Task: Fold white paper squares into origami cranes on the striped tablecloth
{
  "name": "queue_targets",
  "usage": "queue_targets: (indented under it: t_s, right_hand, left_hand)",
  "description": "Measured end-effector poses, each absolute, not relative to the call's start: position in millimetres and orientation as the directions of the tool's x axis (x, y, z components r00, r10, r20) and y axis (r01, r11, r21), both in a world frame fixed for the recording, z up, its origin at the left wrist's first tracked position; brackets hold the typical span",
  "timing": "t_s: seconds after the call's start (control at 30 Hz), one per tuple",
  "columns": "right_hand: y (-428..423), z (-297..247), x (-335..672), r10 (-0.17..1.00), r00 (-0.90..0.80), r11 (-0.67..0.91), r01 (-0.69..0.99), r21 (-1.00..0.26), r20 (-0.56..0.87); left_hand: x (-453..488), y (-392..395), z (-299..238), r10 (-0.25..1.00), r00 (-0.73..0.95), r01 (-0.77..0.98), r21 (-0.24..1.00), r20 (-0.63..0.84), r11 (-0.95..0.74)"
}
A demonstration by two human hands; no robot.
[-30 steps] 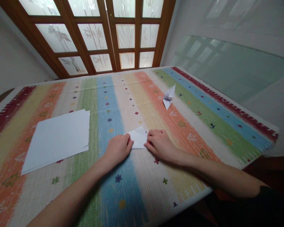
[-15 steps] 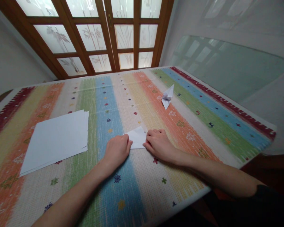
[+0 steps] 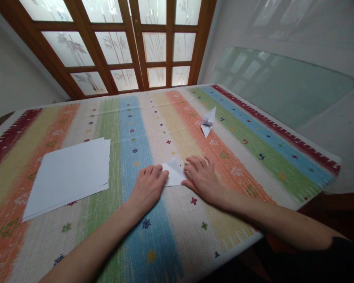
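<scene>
A small piece of white folded paper, peaked at its far edge, lies flat on the striped tablecloth between my two hands. My left hand is closed on the paper's left end, the thumb resting on top and the fingers bent over that corner. At the right end is my right hand, its fingers loosened and apart, with the thumb touching the near right corner. Both hands hide the ends of the paper. Farther off to the right stands a folded white paper figure with pointed tips, touched by neither hand.
To the left of my left forearm lies a stack of white paper sheets, slightly uneven at the edges. The striped tablecloth covers the table. A glass pane leans by the right wall, and wooden glazed doors stand behind the table.
My right hand's fingers have uncurled and spread from a closed grip. My left hand has shifted slightly right, its thumb now farther over the folded paper. The paper stays in place.
</scene>
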State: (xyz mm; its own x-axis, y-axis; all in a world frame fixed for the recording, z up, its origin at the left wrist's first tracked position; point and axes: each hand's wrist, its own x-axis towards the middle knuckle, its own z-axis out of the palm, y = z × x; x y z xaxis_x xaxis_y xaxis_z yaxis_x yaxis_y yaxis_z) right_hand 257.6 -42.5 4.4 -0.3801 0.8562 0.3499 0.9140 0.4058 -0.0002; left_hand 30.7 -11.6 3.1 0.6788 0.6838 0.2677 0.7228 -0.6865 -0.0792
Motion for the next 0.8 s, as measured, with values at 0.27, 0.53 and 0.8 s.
queue_targets:
  t_s: [0.27,0.53,0.8]
  right_hand:
    - [-46.2,-5.9,277.1,0.766,-0.447,0.480,0.876,0.051,0.461]
    - [-51.6,-2.5,291.7,0.523,-0.798,0.824,0.563,0.062,0.300]
    - [-62.4,10.8,262.0,0.580,-0.779,0.765,0.621,0.169,0.239]
  left_hand:
    - [28.7,-6.6,13.8,0.265,0.950,0.297,-0.215,0.164,-0.930]
    - [34.4,-59.5,6.8,0.611,0.790,0.613,-0.063,0.055,-0.788]
    - [36.2,-75.7,2.0,0.708,0.706,0.708,-0.020,0.021,-0.706]
